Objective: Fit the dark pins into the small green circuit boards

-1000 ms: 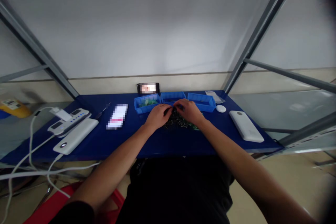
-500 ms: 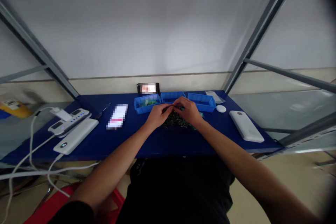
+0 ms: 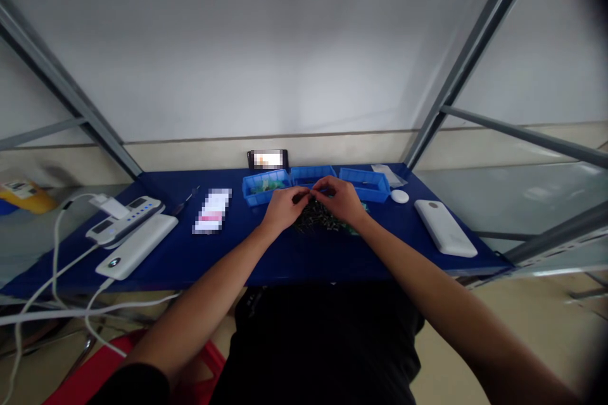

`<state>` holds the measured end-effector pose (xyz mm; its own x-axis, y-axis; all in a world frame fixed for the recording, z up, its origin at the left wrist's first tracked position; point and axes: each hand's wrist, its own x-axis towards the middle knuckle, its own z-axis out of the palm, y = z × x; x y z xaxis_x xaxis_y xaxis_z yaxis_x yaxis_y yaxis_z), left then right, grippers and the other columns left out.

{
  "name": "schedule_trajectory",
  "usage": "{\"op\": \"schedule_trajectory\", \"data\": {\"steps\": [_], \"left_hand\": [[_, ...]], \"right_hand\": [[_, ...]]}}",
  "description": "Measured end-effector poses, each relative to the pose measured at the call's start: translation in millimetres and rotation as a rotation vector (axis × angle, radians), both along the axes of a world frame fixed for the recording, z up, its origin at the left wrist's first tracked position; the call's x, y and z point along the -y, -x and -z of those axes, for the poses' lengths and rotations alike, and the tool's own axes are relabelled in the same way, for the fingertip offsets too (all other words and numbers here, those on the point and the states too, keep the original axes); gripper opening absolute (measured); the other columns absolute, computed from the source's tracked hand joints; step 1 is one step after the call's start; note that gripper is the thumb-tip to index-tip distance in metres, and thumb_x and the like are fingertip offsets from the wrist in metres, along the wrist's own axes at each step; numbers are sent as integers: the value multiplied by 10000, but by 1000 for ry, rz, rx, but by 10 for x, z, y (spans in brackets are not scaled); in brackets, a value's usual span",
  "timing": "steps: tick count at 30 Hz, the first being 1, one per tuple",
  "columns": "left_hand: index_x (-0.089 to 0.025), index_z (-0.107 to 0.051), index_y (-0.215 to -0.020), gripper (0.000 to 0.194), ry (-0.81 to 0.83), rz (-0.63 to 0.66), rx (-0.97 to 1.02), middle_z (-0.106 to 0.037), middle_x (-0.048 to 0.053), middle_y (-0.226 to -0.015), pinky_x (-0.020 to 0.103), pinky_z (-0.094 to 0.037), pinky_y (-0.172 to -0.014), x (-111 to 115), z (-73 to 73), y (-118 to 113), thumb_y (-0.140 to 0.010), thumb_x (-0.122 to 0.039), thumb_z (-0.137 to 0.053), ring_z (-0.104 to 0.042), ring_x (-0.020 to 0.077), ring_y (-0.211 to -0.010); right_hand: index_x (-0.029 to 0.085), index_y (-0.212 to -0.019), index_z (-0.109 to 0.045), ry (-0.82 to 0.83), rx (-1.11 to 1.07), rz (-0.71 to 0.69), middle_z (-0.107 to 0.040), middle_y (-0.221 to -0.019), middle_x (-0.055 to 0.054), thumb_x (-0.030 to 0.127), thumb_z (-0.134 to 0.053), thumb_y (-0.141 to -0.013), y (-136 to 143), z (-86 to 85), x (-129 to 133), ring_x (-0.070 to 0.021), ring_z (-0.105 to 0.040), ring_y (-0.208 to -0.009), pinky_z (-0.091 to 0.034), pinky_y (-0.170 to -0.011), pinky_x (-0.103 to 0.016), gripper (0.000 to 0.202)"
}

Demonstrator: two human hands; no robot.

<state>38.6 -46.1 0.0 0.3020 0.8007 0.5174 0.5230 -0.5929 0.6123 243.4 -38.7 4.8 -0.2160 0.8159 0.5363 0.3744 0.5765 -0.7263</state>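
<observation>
My left hand (image 3: 285,207) and my right hand (image 3: 341,198) meet fingertip to fingertip over a pile of small dark parts (image 3: 317,215) on the blue table. Both are pinched closed; whatever lies between the fingers is too small to make out. Behind them stand three blue bins: the left bin (image 3: 251,195) holds greenish pieces, the middle bin (image 3: 304,172) is partly hidden by my hands, and the right bin (image 3: 375,195) is just behind my right hand. Some green bits (image 3: 354,228) lie at the pile's right side.
A power strip (image 3: 114,231), a white power bank (image 3: 137,247), a screwdriver (image 3: 185,201) and a phone (image 3: 212,211) lie left. Another phone (image 3: 268,159) stands behind the bins. A white disc (image 3: 399,197), plastic bag (image 3: 387,174) and second power bank (image 3: 445,228) are right.
My hands stay together over the pile, with only slight shifts of the fingers. My right fingertips have moved slightly left and down.
</observation>
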Motion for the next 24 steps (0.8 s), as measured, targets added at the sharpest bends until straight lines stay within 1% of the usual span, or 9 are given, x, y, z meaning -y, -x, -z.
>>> {"op": "schedule_trajectory", "data": {"steps": [4, 7, 11, 13, 16, 17, 19, 21, 24], "left_hand": [[-242, -783, -1114, 209, -52, -3, 7, -824, 35, -1088, 385, -625, -869, -25, 15, 24, -942, -156, -699, -789, 225, -941], [-245, -771, -1123, 243, -68, 9, 9, -820, 33, -1109, 384, -624, -905, -39, 18, 36, -931, -114, -700, -788, 221, -980], [-259, -678, -1310, 385, -48, 10, 77, -821, 28, -1098, 374, -619, -909, -33, 18, 26, -950, -123, -689, -785, 216, -998], [-255, -649, -1351, 390, -47, 0, 96, -820, 33, -1105, 356, -614, -882, -25, 18, 19, -973, -161, -679, -783, 213, -993], [-245, -721, -1230, 224, -62, -41, 60, -814, 41, -1116, 340, -599, -815, -8, 12, 16, -1028, -263, -625, -777, 212, -943], [-241, -744, -1178, 202, -64, -53, 45, -816, 41, -1099, 338, -592, -796, -2, 8, 17, -1042, -299, -607, -774, 212, -919], [-234, -773, -1106, 235, -55, -61, 27, -821, 39, -1038, 335, -579, -765, 9, 0, 17, -1057, -359, -581, -767, 213, -873], [-233, -789, -1076, 278, -36, -47, 15, -822, 37, -995, 334, -570, -747, 17, -7, 15, -1061, -402, -570, -763, 217, -854], [-241, -800, -1074, 287, -16, -9, -4, -826, 34, -1013, 339, -570, -758, 24, -15, 5, -1058, -418, -576, -767, 221, -866]], "right_hand": [[248, -959, -710, 36, 28, 12, -784, -928, -18, 329, -725, -895, -9, 35, -23, -191, -748, -831, -625, -805, -357, 104], [244, -989, -705, 57, 11, -13, -793, -943, -20, 308, -731, -878, -3, 45, -20, -191, -756, -843, -613, -799, -343, 130], [233, -1165, -709, 26, 58, -24, -782, -919, -14, 265, -699, -873, 1, 42, -20, -176, -734, -782, -599, -762, -329, 294], [234, -1220, -717, -24, 108, -21, -774, -933, -21, 248, -659, -891, -6, 38, -25, -172, -721, -784, -593, -762, -327, 334], [243, -1155, -760, -95, 139, -21, -770, -989, -42, 219, -619, -906, -23, 33, -33, -179, -720, -841, -591, -773, -326, 287], [244, -1121, -770, -106, 140, -19, -771, -1000, -44, 215, -619, -906, -27, 32, -33, -182, -722, -851, -592, -772, -327, 265], [251, -1078, -777, -109, 137, -17, -779, -1004, -40, 221, -635, -909, -31, 31, -32, -187, -730, -859, -596, -772, -332, 223], [257, -1051, -774, -109, 131, -19, -787, -991, -27, 235, -664, -910, -30, 31, -29, -191, -738, -866, -600, -781, -335, 180], [257, -998, -759, -131, 135, -31, -779, -963, -16, 231, -692, -907, -28, 30, -26, -186, -731, -866, -596, -773, -325, 116]]}}
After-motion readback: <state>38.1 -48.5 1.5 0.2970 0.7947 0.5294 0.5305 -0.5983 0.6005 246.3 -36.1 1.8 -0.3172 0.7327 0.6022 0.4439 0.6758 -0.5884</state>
